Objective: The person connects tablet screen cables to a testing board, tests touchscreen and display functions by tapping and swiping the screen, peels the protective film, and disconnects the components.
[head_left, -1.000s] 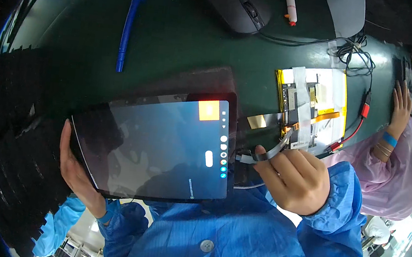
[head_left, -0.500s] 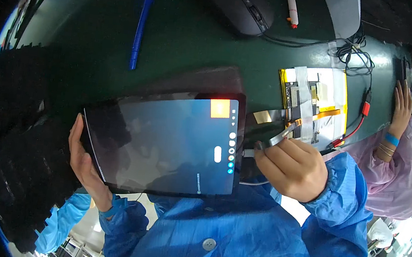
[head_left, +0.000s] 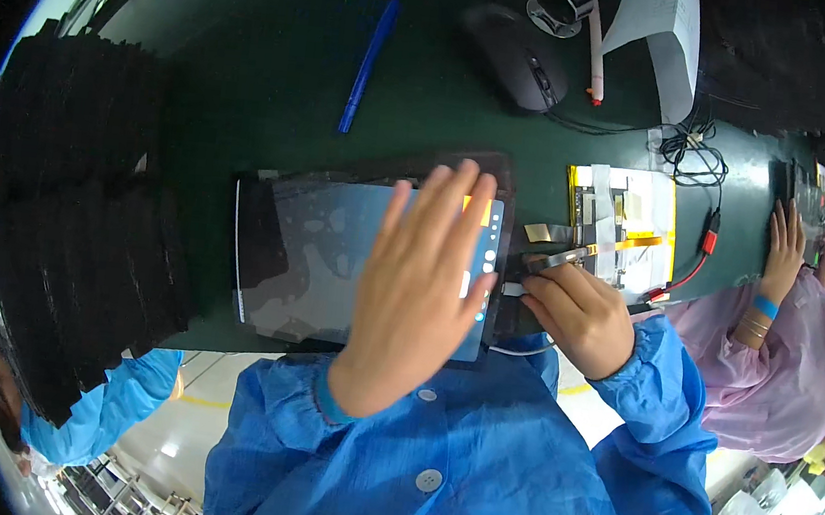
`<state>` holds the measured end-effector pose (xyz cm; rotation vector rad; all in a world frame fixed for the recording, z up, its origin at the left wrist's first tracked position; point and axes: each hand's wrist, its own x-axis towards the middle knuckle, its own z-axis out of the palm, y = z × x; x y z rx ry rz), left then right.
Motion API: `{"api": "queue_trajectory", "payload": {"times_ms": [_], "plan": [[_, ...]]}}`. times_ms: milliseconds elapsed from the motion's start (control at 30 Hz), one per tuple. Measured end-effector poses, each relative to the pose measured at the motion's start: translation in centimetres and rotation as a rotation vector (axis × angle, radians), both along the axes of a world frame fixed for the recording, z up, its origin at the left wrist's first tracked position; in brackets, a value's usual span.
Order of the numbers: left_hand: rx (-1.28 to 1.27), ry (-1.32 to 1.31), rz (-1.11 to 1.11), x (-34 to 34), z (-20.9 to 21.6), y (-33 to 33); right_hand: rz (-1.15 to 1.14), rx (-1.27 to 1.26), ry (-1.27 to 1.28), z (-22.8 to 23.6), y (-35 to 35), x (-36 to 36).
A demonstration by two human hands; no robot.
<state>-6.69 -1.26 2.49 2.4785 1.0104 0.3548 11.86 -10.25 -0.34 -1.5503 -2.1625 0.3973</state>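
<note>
A tablet (head_left: pixel 304 286) lies on the dark green table in front of me, its screen lit with a blue picture and a column of icons. Over the right part of that screen is my left hand (head_left: pixel 415 283), open, fingers stretched and holding nothing; whether it touches the glass I cannot tell. My right hand (head_left: pixel 582 316) is closed in a pinch around a slim grey metal tool (head_left: pixel 561 257), perhaps tweezers. Its fingertips also meet a white plug (head_left: pixel 513 289) at the tablet's right edge. Just beyond lies a taped circuit board and battery pack (head_left: pixel 647 227) with an orange ribbon cable (head_left: pixel 640 243).
A blue pen (head_left: pixel 368 67), a black mouse (head_left: pixel 518 63) and a pinkish-white pen (head_left: pixel 595 55) lie farther back. A black cable bundle (head_left: pixel 693 151) runs to a red connector (head_left: pixel 710 243). At the right, a co-worker's hand (head_left: pixel 786 242) rests on the table.
My left hand has left the tablet's left edge and moved right, over the screen. The tablet now lies flatter. My right hand stays at the plug. The view has shifted.
</note>
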Motion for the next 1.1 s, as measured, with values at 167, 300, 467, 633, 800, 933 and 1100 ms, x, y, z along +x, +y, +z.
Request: {"api": "queue_trajectory", "payload": {"times_ms": [167,300,467,633,800,933,1100], "plan": [[0.071,-0.017,0.051,1.8,-1.5,-0.1,0.012,0.019,-0.024,-0.2,0.4,-0.1],[0.05,-0.036,0.067,1.8,-1.6,0.2,0.051,0.071,-0.043,-0.2,0.8,-0.1],[0.037,-0.031,0.062,2.3,-2.2,0.1,0.068,0.053,-0.086,-0.1,0.7,0.5],[0.004,-0.061,0.074,1.9,-2.4,0.0,0.186,0.101,-0.143,0.1,0.9,0.7],[-0.009,-0.062,0.065,1.9,-2.4,0.2,0.213,0.093,-0.159,0.3,1.2,1.2],[0.011,-0.066,0.069,2.0,-2.6,0.1,0.228,0.107,-0.18,0.5,1.2,1.3],[0.026,-0.08,0.062,2.0,-2.5,0.2,0.235,0.131,-0.201,0.6,1.2,1.2]]}}
